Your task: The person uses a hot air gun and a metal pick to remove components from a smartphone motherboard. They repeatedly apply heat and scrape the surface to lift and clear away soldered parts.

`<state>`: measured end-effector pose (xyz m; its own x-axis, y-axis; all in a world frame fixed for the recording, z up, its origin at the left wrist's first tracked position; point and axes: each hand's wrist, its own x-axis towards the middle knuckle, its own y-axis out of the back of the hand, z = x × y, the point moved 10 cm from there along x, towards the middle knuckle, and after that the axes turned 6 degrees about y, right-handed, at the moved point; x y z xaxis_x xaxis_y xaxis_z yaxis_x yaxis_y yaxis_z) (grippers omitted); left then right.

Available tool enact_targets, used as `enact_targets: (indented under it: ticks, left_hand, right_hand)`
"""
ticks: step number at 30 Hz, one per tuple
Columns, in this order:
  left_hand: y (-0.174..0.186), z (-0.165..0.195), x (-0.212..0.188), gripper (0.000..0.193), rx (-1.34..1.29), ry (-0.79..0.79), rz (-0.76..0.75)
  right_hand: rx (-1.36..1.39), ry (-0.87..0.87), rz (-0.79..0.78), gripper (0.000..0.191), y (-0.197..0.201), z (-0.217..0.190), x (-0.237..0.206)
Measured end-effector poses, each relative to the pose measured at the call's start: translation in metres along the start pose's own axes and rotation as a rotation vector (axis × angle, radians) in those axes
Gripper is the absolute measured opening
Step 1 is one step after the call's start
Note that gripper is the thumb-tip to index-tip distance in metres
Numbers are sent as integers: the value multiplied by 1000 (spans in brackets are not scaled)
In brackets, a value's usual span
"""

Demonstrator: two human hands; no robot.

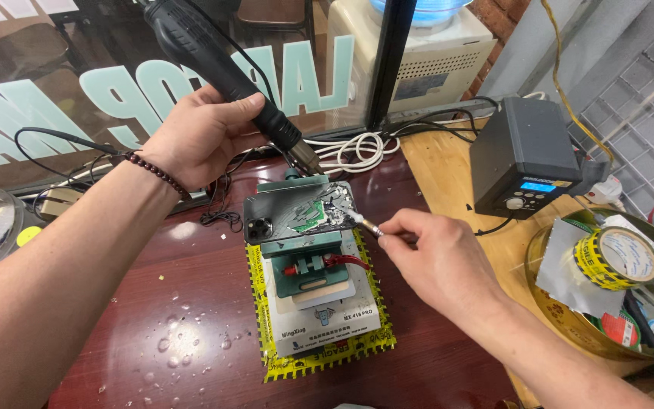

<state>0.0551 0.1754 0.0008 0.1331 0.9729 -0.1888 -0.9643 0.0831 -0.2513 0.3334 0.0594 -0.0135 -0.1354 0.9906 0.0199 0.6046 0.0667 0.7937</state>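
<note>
My left hand (202, 132) grips a black hot-air gun (217, 64), its metal nozzle pointing down at the top edge of a phone (300, 212). The phone lies face down with a cracked, partly stripped back, clamped on a green fixture (308, 273) atop a white box (319, 322). My right hand (437, 257) pinches a thin metal tool (369, 225) whose tip touches the phone's right edge.
A dark grey rework station (524, 155) with a lit blue display stands on a wooden surface to the right. A round tray (550, 303) holds a yellow tape roll (618, 257) and small items. White cables (353, 151) lie behind the phone. Water drops dot the red-brown desk (183, 333).
</note>
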Motion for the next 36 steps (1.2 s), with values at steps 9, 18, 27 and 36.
enact_targets:
  ticks: [9,18,27,36]
  left_hand:
    - [-19,-7,7,20,6,25,-69]
    - [-37,-12,12,14,19,79,-120]
    - [-35,-4,9,11,65,92,-154]
    - [-38,-8,10,11,61,91,-149]
  right_hand:
    - [-105,34,81,11,-5,-21,-5]
    - [-138,113,170,7,-2,-37,-12]
    - [-37,-12,69,9,-18,-31,-10]
    - [206,-87,140,10,-23,-12,-12]
